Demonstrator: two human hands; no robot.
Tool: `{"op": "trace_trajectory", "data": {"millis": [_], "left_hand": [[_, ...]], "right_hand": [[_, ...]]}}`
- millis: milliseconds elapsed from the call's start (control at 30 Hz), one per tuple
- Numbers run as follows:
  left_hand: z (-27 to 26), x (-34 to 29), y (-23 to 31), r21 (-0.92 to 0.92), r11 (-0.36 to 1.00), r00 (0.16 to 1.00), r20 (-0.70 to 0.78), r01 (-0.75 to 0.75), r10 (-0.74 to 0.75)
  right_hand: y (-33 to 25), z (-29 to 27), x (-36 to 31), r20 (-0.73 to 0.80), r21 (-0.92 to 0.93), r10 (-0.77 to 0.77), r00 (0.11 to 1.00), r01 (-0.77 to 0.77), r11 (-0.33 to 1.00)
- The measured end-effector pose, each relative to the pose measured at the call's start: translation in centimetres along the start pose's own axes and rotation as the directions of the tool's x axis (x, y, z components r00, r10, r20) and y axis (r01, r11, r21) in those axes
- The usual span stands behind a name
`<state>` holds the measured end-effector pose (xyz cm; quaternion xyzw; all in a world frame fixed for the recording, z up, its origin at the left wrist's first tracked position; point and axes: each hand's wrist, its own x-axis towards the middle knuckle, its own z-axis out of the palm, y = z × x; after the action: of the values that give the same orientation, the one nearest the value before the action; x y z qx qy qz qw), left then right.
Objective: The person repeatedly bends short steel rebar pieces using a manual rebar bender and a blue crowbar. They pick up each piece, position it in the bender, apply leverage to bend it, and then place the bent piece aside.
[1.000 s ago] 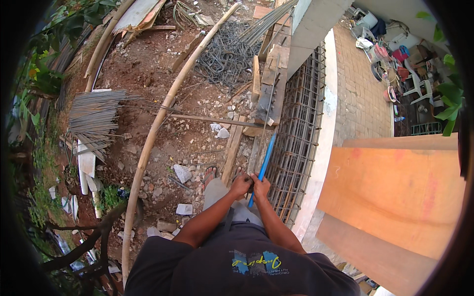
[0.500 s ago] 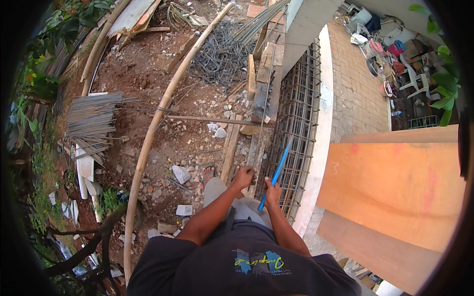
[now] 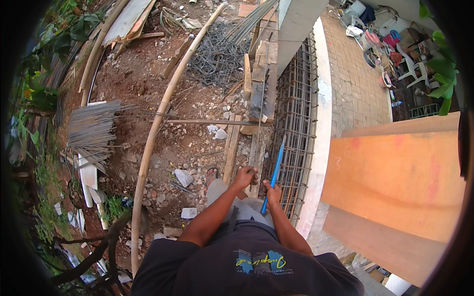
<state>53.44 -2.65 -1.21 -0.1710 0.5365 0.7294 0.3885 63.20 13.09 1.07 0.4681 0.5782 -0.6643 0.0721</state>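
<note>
My right hand (image 3: 272, 192) is closed round the lower part of a long blue bar (image 3: 278, 167). The bar slants up and away, its narrow tip overlapping the steel rebar cage (image 3: 297, 98) on the right. Just left of it, my left hand (image 3: 245, 178) is closed, seemingly on the near end of a thin steel rod (image 3: 263, 93). That rod runs away from me along a wooden bench of planks (image 3: 257, 104) with dark pegs on its top. What lies inside the left fingers is mostly hidden.
A tangled heap of bent steel stirrups (image 3: 217, 56) lies beyond the planks. Cut rods are stacked (image 3: 94, 126) at the left. A long bamboo pole (image 3: 148, 148) crosses the rubble. Plywood sheets (image 3: 390, 167) stand at the right, beside a white ledge (image 3: 320, 133).
The blue bar has swung slightly more upright, and its tip has shifted left. My left hand stays closed in nearly the same place. The view has shifted a little.
</note>
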Motion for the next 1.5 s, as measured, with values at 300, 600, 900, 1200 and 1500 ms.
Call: {"op": "trace_trajectory", "data": {"millis": [300, 600, 900, 1200, 1500], "left_hand": [[-0.6, -0.6, 0.7, 0.001, 1.0, 0.999, 0.044, -0.004, 0.004], [-1.4, -1.6, 1.5, 0.082, 0.996, 0.999, 0.041, -0.023, 0.02], [-0.4, -2.3, 2.6, 0.184, 0.979, 0.994, -0.055, -0.086, 0.098], [-0.2, -3.2, 2.7, 0.008, 0.999, 0.998, -0.057, 0.04, -0.04], [-0.2, -2.5, 2.4, 0.012, 0.998, 0.996, -0.058, 0.067, -0.067]], "right_hand": [[-0.5, 0.5, -0.2, 0.012, -0.078, 0.02, 1.0, -0.019, 0.997], [-4.2, 0.1, -2.0, 0.051, -0.198, -0.072, 0.996, 0.081, 0.977], [-12.4, -5.2, 0.7, 0.064, -0.677, -0.357, 0.932, 0.303, 0.67], [-25.8, -5.9, 7.6, 0.271, -0.881, -0.385, 0.882, 0.389, 0.27], [-32.0, -5.7, 11.3, 0.387, -0.9, -0.317, 0.866, 0.43, 0.077]]}}
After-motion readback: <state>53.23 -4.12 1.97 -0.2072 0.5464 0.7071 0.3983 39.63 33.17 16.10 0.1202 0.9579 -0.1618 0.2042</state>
